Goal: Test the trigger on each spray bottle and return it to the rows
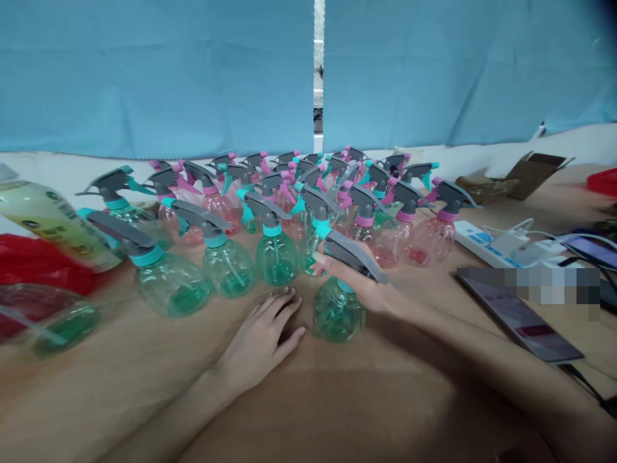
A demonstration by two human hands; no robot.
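Head view: the green spray bottle (pixel 337 312) stands upright on the worktop (pixel 366 399) right in front of you, at the near edge of a crowd of others like it. Your right hand (pixel 361 286) is closed round its neck, just under the grey trigger head (pixel 354 254). Keep that grip low on the collar and your fingers off the lever, I'd say, so nothing squirts and the bottle stays plumb. Your left hand (pixel 263 337) lies flat and empty on the worktop, fingers spread, just beside the bottle's base without touching it; it is well placed to steady the round body if the bottle rocks. Close behind stand the other green bottles (pixel 276 257), with the pink bottles (pixel 434 238) to the right, so mind the nozzles nearest your knuckles. Further right lie a power strip (pixel 475 241) and a phone (pixel 520 318), both well apart from the bottle.
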